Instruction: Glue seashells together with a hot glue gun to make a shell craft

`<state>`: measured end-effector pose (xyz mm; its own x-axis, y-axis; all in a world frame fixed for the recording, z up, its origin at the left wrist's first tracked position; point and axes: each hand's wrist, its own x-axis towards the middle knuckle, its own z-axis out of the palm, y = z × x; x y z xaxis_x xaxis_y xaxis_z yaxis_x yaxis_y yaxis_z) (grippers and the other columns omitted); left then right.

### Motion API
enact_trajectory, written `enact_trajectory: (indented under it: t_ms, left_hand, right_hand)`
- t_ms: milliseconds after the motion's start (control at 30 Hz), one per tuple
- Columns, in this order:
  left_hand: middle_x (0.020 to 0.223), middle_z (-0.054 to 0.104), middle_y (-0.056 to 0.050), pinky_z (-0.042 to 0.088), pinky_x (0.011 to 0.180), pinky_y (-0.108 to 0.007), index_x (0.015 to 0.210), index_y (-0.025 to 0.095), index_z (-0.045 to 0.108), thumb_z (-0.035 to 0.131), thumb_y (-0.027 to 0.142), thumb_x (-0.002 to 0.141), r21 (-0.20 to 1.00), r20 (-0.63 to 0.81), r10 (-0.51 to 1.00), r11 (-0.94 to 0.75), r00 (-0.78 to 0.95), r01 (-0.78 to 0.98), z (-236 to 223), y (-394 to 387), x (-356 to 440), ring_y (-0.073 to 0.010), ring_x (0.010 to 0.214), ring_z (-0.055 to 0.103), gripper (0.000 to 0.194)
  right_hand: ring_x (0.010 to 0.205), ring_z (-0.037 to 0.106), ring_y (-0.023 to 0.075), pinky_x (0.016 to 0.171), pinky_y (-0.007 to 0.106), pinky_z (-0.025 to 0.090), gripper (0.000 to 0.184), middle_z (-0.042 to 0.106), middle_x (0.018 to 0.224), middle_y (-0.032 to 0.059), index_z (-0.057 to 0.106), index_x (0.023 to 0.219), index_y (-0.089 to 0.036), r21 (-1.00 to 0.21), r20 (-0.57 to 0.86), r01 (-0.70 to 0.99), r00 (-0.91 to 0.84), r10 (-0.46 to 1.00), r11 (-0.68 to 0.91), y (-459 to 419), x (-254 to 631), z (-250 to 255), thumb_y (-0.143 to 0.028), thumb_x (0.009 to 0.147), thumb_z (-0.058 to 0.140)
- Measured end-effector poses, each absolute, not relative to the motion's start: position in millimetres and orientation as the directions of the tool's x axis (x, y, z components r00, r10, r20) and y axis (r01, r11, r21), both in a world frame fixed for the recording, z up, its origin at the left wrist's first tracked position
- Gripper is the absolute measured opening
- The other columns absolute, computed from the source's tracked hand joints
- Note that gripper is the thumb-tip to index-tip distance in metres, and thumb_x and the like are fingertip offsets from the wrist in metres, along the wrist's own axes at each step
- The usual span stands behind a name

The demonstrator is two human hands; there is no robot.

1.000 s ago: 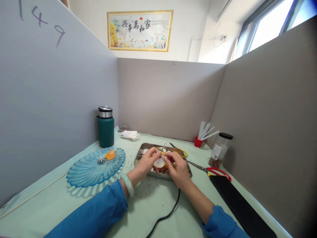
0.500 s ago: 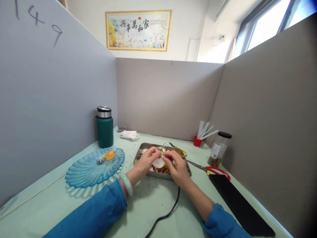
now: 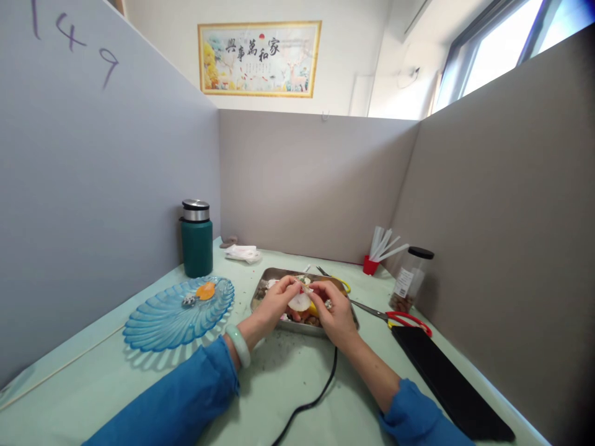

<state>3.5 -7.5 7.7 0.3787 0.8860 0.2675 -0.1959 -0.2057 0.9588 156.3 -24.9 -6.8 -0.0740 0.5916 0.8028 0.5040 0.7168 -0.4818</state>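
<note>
Both hands meet above the metal tray [image 3: 302, 329], and the change over the last half second is small and sits at the fingertips. A slim pale piece [image 3: 304, 286] now shows more plainly between the left hand [image 3: 275, 302] and the right hand [image 3: 338, 314], as if turned to lie across the gap. Just below it, a white round disc [image 3: 299, 303] appears slightly higher over the tray than it does a moment earlier; whether it hangs from the fingers or rests on the heap of mixed bits in the tray, I cannot tell.

Each grip is a pinch, thumb pressed toward fingertips, with the slim pale piece apparently caught between the two; the right fingers partly hide it. The wrists keep nearly the same place over the tray, so this looks like fine fingertip adjustment, with the piece not yet let go.

Around the tray nothing else shifts. To its left, the blue scalloped plate [image 3: 158, 323] bears an orange piece [image 3: 205, 291] and a small grey patterned piece [image 3: 188, 300]. To its right, the red-handled scissors [image 3: 411, 321] lie on the counter, blades pointing toward the tray.
</note>
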Motion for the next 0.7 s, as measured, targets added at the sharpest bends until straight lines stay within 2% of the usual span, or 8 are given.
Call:
enact_trajectory:
  t_ms: [167, 333, 700]
  left_hand:
    - [0.081, 0.059, -0.002, 0.050, 0.047, -0.021, 0.098, 0.017, 0.051, 0.064, 0.043, 0.071, 0.949, 0.311, 0.884, -0.266, 0.350, -0.171, 1.2, -3.2, 4.8, -0.0137, 0.064, 0.060, 0.040]
    - [0.077, 0.057, -0.001, 0.050, 0.047, -0.021, 0.090, 0.015, 0.053, 0.062, 0.045, 0.073, 0.939, 0.343, 0.894, -0.318, 0.289, -0.131, -2.2, -0.8, 7.2, -0.0128, 0.062, 0.058, 0.035]
    - [0.075, 0.055, 0.000, 0.051, 0.044, -0.023, 0.097, 0.017, 0.046, 0.055, 0.045, 0.079, 0.936, 0.350, 0.868, -0.312, 0.352, -0.161, 2.1, -6.5, 6.4, -0.0114, 0.053, 0.058, 0.034]
  right_hand:
    - [0.078, 0.057, 0.0161, 0.072, 0.029, 0.045, 0.014, 0.062, 0.087, 0.0048, 0.060, 0.094, -0.019, -0.463, 0.813, 0.511, -0.081, 0.576, 0.725, -25.3, 155.5, -7.4, -0.026, 0.088, 0.048]
    - [0.074, 0.056, 0.0157, 0.069, 0.029, 0.045, 0.014, 0.060, 0.084, 0.0042, 0.058, 0.096, -0.019, -0.465, 0.818, 0.518, -0.060, 0.573, 0.718, -24.7, 154.9, -8.0, -0.026, 0.087, 0.050]
    - [0.074, 0.054, 0.0151, 0.069, 0.028, 0.043, 0.008, 0.058, 0.081, 0.0030, 0.058, 0.086, -0.019, -0.451, 0.839, 0.517, -0.033, 0.543, 0.727, -23.7, 155.3, -10.0, -0.020, 0.086, 0.051]
